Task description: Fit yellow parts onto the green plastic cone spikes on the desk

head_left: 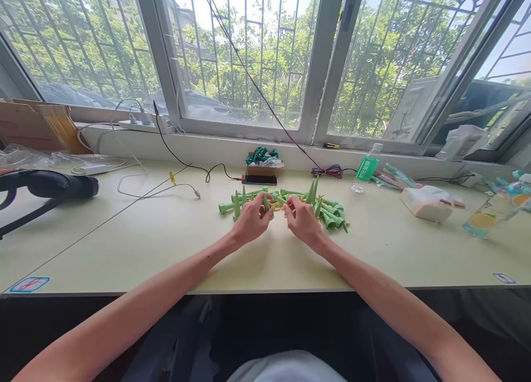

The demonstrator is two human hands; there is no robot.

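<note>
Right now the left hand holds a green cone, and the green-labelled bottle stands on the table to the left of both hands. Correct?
Not quite: the head view shows the green-labelled bottle on the table to the right of both hands. The left hand does hold a green cone.

From here I count two hands (305,220), one desk (145,244), one phone (259,179), two bottles (365,169), one white pack (425,204) and two small stickers (30,284). The green cones (331,222) are more than ten, but they overlap each other, so I cannot tell their exact number.
</note>
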